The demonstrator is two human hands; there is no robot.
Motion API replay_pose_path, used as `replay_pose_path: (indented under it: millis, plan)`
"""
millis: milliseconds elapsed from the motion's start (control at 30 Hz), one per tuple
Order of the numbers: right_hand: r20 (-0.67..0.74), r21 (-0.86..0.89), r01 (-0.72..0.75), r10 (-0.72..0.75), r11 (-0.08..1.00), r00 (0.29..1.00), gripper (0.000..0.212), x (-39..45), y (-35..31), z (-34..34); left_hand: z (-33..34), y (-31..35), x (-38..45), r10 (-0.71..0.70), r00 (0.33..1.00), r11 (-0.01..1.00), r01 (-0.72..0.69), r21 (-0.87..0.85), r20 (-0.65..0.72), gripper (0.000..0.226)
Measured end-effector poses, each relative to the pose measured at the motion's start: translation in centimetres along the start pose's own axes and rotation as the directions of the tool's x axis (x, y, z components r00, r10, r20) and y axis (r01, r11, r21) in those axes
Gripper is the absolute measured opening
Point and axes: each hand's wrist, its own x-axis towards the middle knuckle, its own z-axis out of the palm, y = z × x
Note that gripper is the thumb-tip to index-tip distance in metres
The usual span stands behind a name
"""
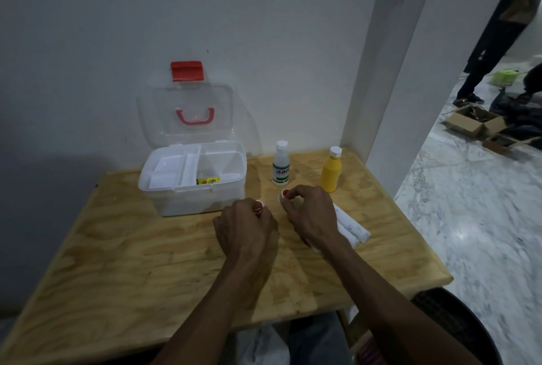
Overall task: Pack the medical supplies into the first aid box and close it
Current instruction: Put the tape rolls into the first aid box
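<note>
Hands at a plywood table [117, 262], each curled round a small red-and-white item beside the open first aid box [192, 186]

Green lettering on the clear bottle [281, 164] is too blurred to read; the yellow bottle [331, 169] beside it shows no writing, and a small yellow printed packet [207, 180] lies inside the box. Left hand [245, 228] and right hand [308, 215] each pinch a red-topped thing, mostly hidden by fingers. White bandage rolls [352, 227] lie partly under the right wrist. The box's clear lid [184, 112] with red latch [187, 71] leans on a white wall; marble floor and a cardboard box [475, 123] lie to the right, where someone's legs [487, 51] are cut off
</note>
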Motion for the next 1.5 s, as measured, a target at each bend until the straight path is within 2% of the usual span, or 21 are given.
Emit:
replay_pose_path:
  millis: [267, 400, 600, 800, 1033, 1333, 1500]
  plan:
    - [-0.056, 0.07, 0.154, -0.15, 0.986, 0.987, 0.025, 0.0, -2.1, -1.5, -2.5, -1.4, -0.1, 0.122, 0.991, 0.975, -0.131, -0.181, -0.056, 0.018]
    - [-0.069, 0.113, 0.231, -0.224, 0.966, 0.972, 0.025, 0.9, -5.7, -2.4, -5.4, -1.8, 1.1, 0.213, 0.966, 0.935, -0.244, -0.256, -0.145, 0.012]
    - [0.023, 0.158, 0.322, -0.329, 0.934, 0.944, 0.022, 3.5, -11.7, -1.3, -11.2, -4.5, 6.3, 0.189, 0.945, 0.946, -0.248, -0.208, -0.268, 0.015]
    - [0.148, 0.144, 0.365, -0.385, 0.92, 0.911, 0.024, 6.7, -15.9, 2.7, -13.9, -8.2, 12.2, 0.199, 0.965, 0.967, -0.222, -0.124, -0.172, 0.018]
    - [0.28, 0.078, 0.422, -0.426, 0.903, 0.86, 0.022, 9.5, -18.1, 7.6, -12.4, -10.5, 16.7, 0.276, 0.958, 0.96, -0.279, -0.027, -0.078, 0.021]
    - [0.359, -0.004, 0.472, -0.439, 0.881, 0.823, 0.021, 10.8, -18.7, 11.7, -11.3, -12.4, 18.6, 0.317, 0.948, 0.945, -0.314, 0.093, -0.019, 0.015]
    - [0.387, -0.028, 0.477, -0.431, 0.878, 0.815, 0.021, 11.1, -18.8, 12.3, -11.0, -12.4, 18.9, 0.282, 0.959, 0.958, -0.282, 0.053, 0.015, 0.013]
